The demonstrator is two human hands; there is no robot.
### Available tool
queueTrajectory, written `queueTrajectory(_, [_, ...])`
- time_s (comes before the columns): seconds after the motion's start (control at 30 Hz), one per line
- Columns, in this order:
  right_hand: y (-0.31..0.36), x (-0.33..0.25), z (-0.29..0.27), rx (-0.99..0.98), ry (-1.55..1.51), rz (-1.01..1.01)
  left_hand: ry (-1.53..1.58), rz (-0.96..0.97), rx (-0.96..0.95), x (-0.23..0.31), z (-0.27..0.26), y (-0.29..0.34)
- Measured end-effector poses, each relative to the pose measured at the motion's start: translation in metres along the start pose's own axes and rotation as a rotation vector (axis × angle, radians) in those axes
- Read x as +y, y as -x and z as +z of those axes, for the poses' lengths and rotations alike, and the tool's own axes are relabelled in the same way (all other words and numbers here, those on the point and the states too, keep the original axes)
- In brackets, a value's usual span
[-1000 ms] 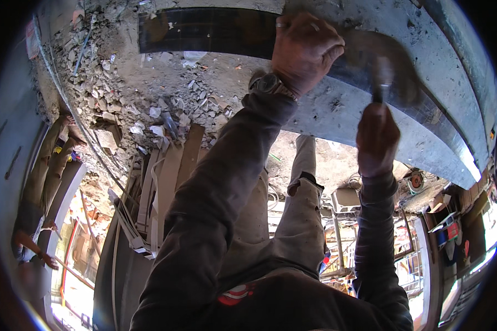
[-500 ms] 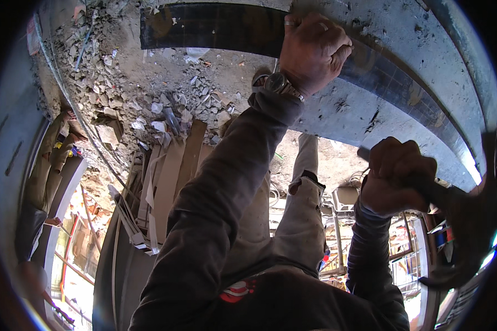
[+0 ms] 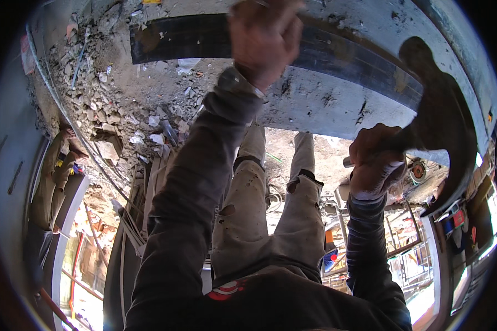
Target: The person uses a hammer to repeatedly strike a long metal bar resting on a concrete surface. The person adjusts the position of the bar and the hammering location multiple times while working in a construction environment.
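My right hand (image 3: 374,160) is wrapped round the handle of a claw hammer (image 3: 447,107), whose dark head and long curved claw stand up at the right. Over a long, dark strip (image 3: 359,60) is my left hand (image 3: 265,41), with its fingers curled together. Motion blurs this hand and the top edge of the view cuts into it, so whatever its fingers hold cannot be made out. The dark strip lies along a grey, stained surface (image 3: 337,99) that bends across the top of the view.
Broken rubble (image 3: 105,105) covers the ground at the left, with a cable (image 3: 66,107) running through it. Long boards (image 3: 154,182) are stacked beside my left arm. Another person (image 3: 52,182) is at the far left. Metal frames (image 3: 406,237) stand behind my right forearm.
My left hand has moved left and up along the dark strip. The hammer has swung up in my right hand, its head now higher, and my right hand has shifted slightly left.
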State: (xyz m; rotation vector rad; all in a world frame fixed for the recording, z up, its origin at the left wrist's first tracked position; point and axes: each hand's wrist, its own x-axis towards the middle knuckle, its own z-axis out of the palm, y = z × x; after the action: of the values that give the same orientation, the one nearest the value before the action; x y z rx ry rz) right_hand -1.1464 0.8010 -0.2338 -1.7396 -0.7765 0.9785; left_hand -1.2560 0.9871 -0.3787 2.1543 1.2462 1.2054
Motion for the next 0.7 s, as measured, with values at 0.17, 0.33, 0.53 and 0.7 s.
queueTrajectory(0.17, [0.017,-0.006,0.011,0.171,-0.316,-0.059,-0.518,-0.227,-0.494,-0.013,-0.017,-0.025])
queueTrajectory(0.33, [0.001,0.056,0.001,0.002,0.402,-0.358,-0.581,-0.147,-0.573,-0.015,-0.005,-0.02])
queueTrajectory(0.53, [-0.016,-0.014,0.015,-0.041,-0.184,-0.212,-0.596,-0.135,-0.534,-0.026,-0.013,-0.016])
queueTrajectory(0.7, [-0.013,0.102,0.0,0.001,0.676,-0.434,-0.539,-0.159,-0.542,-0.017,-0.003,-0.022])
